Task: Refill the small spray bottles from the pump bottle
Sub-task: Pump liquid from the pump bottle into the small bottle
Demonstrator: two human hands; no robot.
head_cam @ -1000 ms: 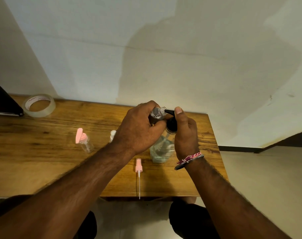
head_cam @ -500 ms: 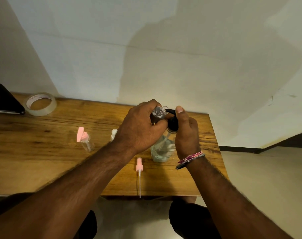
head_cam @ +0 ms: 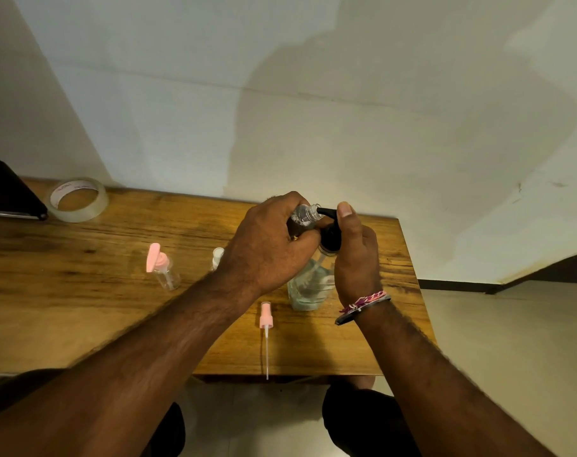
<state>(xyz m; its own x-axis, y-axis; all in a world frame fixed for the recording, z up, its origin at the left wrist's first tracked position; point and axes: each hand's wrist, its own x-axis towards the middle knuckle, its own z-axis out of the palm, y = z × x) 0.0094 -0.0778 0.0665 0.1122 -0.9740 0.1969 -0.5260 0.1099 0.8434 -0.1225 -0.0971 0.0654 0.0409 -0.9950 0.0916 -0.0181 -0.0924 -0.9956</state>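
Pink spray head (head_cam: 266, 315), black pump head (head_cam: 330, 237), brown wooden table (head_cam: 82, 291).

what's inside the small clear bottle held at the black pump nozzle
The small clear plastic spray bottle in the left hand shows droplets or bubbles near its open neck, which meets the black pump spout. The fingers cover its lower body, so the fill level cannot be seen.

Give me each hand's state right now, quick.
Left hand: holding the small clear bottle tilted at the pump spout.
Right hand: around the pump bottle top, thumb on the pump head.
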